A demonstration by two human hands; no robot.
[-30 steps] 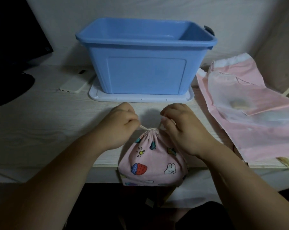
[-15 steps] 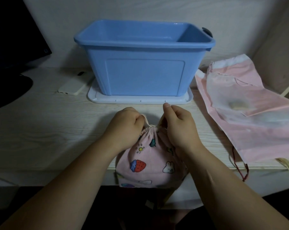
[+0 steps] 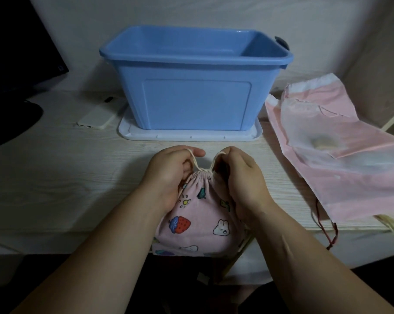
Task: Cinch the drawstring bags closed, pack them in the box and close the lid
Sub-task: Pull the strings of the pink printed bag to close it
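Observation:
A small pink drawstring bag [image 3: 198, 220] printed with a strawberry and a rabbit lies at the table's front edge, its mouth gathered tight. My left hand [image 3: 169, 175] grips the cream cord on the bag's left side. On the right side, my right hand [image 3: 239, 180] pinches the other cord end. Both cords run up from the gathered neck. Behind the bag stands the open blue box [image 3: 196, 103], resting on its white lid [image 3: 191, 137]. Flat pink drawstring bags [image 3: 341, 164] lie to the right.
A white phone [image 3: 98, 116] lies left of the lid. A dark monitor and its base [image 3: 12, 87] fill the far left. A dark red cord [image 3: 327, 230] hangs over the table's front edge at the right. A pale wall closes the back.
Both hands have slid from level with the bag's neck to farther back on the table, so the cords now angle up from the neck. The camera view has tilted a little.

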